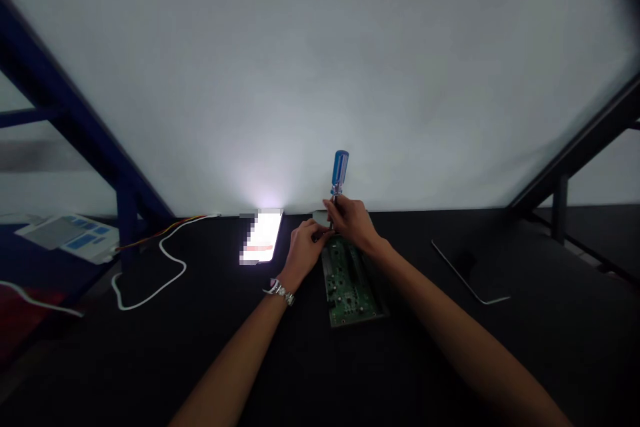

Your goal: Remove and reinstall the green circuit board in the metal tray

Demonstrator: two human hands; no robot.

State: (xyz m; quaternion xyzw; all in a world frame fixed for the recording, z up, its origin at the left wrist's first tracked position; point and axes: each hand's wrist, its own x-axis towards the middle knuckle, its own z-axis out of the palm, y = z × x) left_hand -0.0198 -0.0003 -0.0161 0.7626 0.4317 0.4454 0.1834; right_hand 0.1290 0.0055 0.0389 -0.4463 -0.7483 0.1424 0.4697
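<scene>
Right hand likely on screwdriver, tabletop edge

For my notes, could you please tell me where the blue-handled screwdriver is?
In the head view, the screwdriver stands upright in the right hand, above the green circuit board.

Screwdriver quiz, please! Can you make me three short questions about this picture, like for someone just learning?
1. Which hand holds the screwdriver upright?
2. True or false: the green circuit board lies on the black table.
3. Fill in the blank: the metal wristband is on the person's ____ wrist.

Key: 1. right hand; 2. true; 3. left wrist.
</scene>
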